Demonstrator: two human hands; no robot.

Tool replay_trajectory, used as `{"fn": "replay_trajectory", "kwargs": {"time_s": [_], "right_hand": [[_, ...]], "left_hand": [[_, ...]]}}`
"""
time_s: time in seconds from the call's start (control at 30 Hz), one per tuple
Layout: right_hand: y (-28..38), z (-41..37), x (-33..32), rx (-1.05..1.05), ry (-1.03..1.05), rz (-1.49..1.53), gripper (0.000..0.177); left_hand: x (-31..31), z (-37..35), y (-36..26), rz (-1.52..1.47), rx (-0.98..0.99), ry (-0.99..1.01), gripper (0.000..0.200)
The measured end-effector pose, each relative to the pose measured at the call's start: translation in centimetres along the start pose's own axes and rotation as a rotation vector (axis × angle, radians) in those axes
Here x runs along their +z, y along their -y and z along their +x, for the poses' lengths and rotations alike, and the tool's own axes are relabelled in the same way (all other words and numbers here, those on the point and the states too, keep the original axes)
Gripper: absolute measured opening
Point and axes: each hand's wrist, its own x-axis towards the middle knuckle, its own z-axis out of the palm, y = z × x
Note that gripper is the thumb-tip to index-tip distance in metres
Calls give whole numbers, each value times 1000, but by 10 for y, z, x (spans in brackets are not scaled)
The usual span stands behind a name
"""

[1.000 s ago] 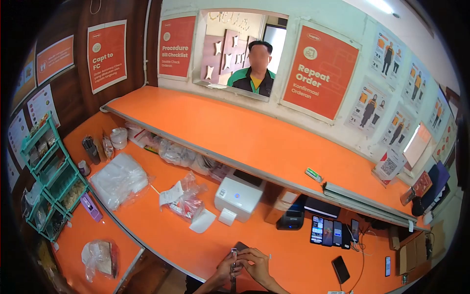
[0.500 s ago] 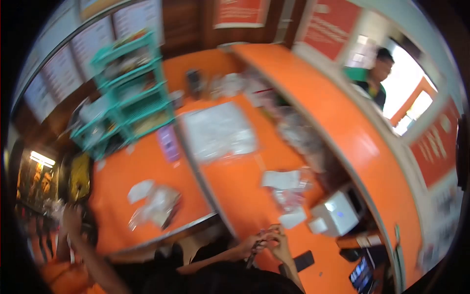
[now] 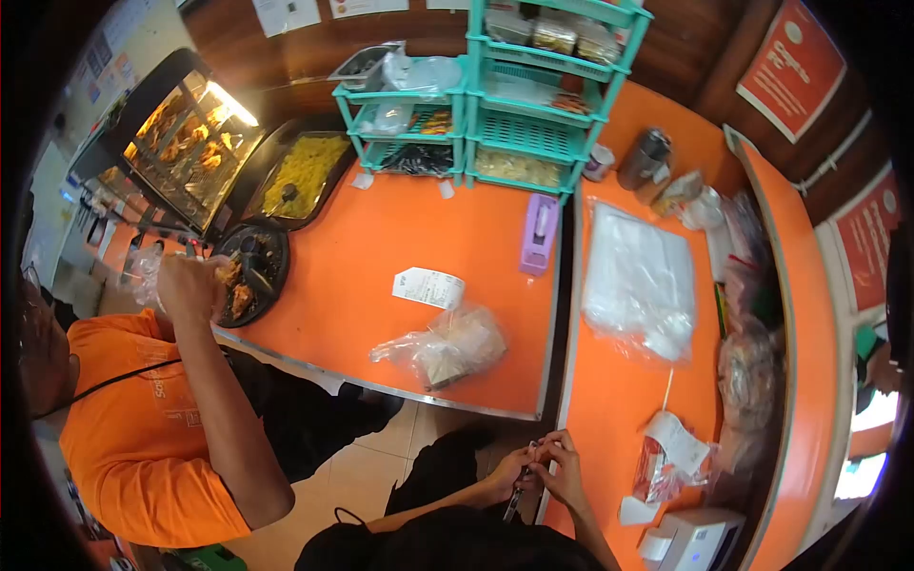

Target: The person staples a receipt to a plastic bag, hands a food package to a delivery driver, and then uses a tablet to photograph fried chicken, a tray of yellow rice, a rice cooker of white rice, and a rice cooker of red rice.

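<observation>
Fingers of the left hand close around a dark strap-like item beside the right counter's left edge in the head view; the right hand curls at its top, its grip unclear. A loosened pinch could drop it to the floor. Near the left table's front edge, a clear bag holds a packet; by its far-left corner, a black tray holds yellow food.

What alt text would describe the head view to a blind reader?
A person's left hand and right hand meet at a small dark item. At left, an orange-shirted co-worker holds a hand beside a black pan; a clear bag and receipt lie on an orange counter.
</observation>
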Motion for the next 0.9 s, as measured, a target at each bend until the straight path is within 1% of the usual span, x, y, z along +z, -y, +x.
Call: {"fn": "replay_trajectory", "kwargs": {"time_s": [0.07,0.1,0.17,0.2,0.23,0.3,0.37,0.4,0.43,0.47,0.5,0.53,0.57,0.6,0.63,0.7,0.77,0.8,0.83,0.87,0.9], "right_hand": [[4,12,6,32,51,2,13],[6,15,8,25,67,-11,13],[6,19,12,83,85,37,11],[3,20,12,45,94,1,12],[2,20,12,42,100,-9,12],[3,19,8,132,93,-16,12],[3,17,7,116,63,-11,13],[1,16,6,56,40,-102,13],[2,15,5,-1,15,-190,13],[4,13,6,4,4,-190,13],[10,12,6,45,-82,-174,11],[15,11,7,88,-185,-157,10],[15,9,7,103,-245,-152,10],[13,7,5,33,-278,-190,10],[12,0,1,-20,-338,-237,10],[23,-13,-5,4,-450,-230,10],[28,-36,-12,16,-547,-169,11],[31,-53,-13,67,-663,-172,11],[30,-64,-14,46,-718,-209,11],[29,-79,-15,22,-751,-246,11],[32,-84,-13,45,-812,-249,11]], "left_hand": [[-19,7,3,-122,-15,10,21],[-25,9,5,-137,-1,17,21],[-34,14,8,-149,29,22,22],[-36,18,8,-207,-40,3,19],[-38,22,11,-215,-34,11,19],[-37,26,10,-215,-53,-8,17],[-35,24,4,-169,-36,45,18],[-30,21,0,-119,-22,88,22],[-20,17,-7,-112,-24,94,22],[-8,11,-14,-107,-19,25,23],[-1,7,-17,-96,-20,-45,23],[0,7,-16,-67,-44,-37,23],[1,10,-15,-75,-31,0,21],[6,12,-13,-67,-43,47,19],[10,11,-12,15,-131,81,19],[16,7,-13,127,-144,178,25],[25,8,0,247,-160,136,28],[32,4,8,289,-202,183,27],[23,15,19,274,-264,252,25],[31,15,28,333,-298,266,24],[39,15,25,376,-311,274,23]]}}
